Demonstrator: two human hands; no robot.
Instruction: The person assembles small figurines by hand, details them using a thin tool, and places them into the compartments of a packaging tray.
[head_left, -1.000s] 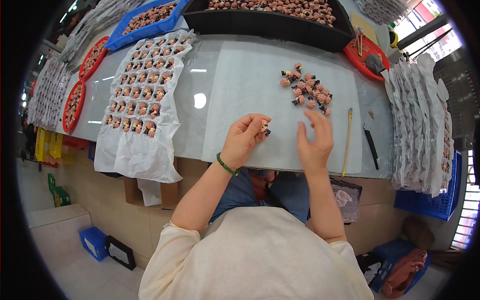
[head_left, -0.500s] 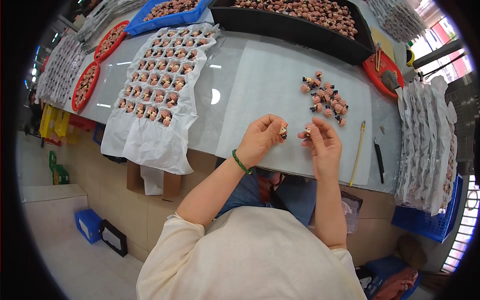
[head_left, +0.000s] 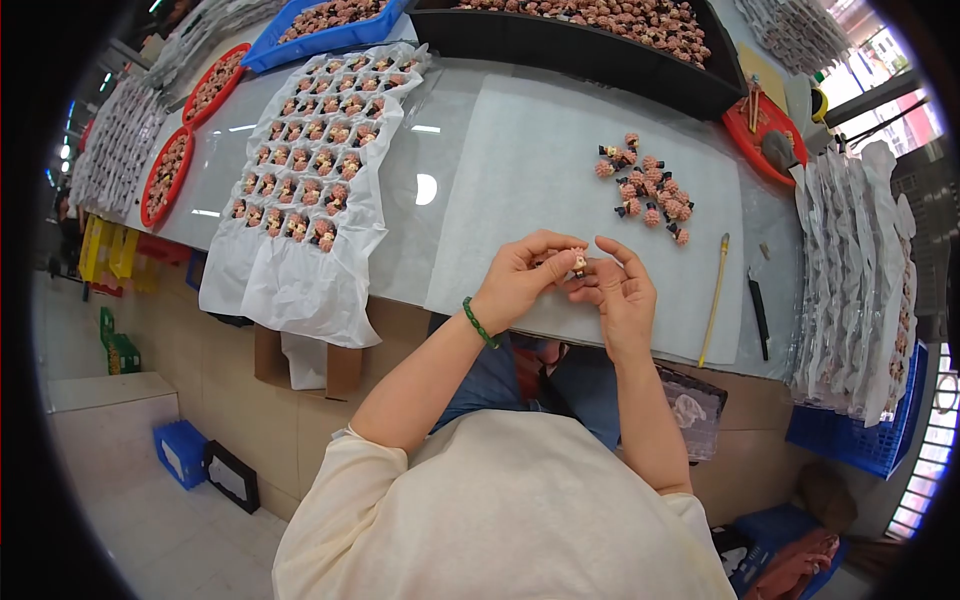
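Over the front part of the white sheet (head_left: 500, 190), my left hand (head_left: 525, 275) pinches a small pink-haired figurine (head_left: 579, 264) between thumb and fingers. My right hand (head_left: 622, 298) is close beside it, its fingertips at the figurine; whether it holds a second piece is hidden by the fingers. Beyond my hands, a loose pile of similar figurines (head_left: 652, 190) lies on the sheet. To the left, a white wrapped tray (head_left: 290, 270) carries rows of figurines in its pockets.
A long black bin (head_left: 570, 50) and a blue tray (head_left: 262, 50) of figurines stand at the back. Red dishes (head_left: 187, 180) lie left, another red dish (head_left: 740, 135) right. A yellow brush (head_left: 714, 300) and black tool (head_left: 759, 320) lie near stacked wrapped trays (head_left: 850, 290).
My right hand went to the pile side, came back with a figurine in its fingers, and has now moved left to meet my left hand. The view has shifted slightly.
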